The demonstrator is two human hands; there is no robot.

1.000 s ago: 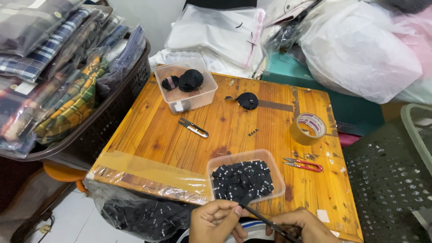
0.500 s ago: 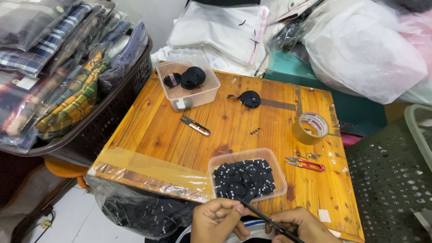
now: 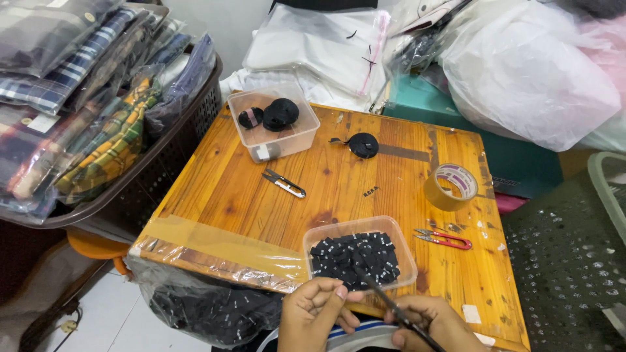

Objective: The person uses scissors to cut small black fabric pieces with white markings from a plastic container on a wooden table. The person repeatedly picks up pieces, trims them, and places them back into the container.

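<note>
Hands work close: our right hand (image 3: pixel 427 322) grips a thin black strap (image 3: pixel 385 301), left hand (image 3: pixel 319 309) curled on it — we keep it taut above the tub (image 3: pixel 405 251).

1. A wooden table (image 3: pixel 248 195) is standing in the middle, with a basket (image 3: pixel 163 169) of folded cloths sitting to its left.
2. A near tub (image 3: pixel 360 255) of small pieces is lying at the table's front edge, just behind the left hand (image 3: pixel 319 316) and right hand (image 3: pixel 433 326).
3. Red snips (image 3: pixel 447 239) are lying right of that tub, and a tape roll (image 3: pixel 451 187) is sitting behind them.
4. A far tub (image 3: pixel 272 125) is sitting at the back left, with a strap roll (image 3: pixel 362 145) lying to its right and a thread clipper (image 3: pixel 284 184) lying before it.
5. Plastic bags (image 3: pixel 521 72) are piling up behind the table.
</note>
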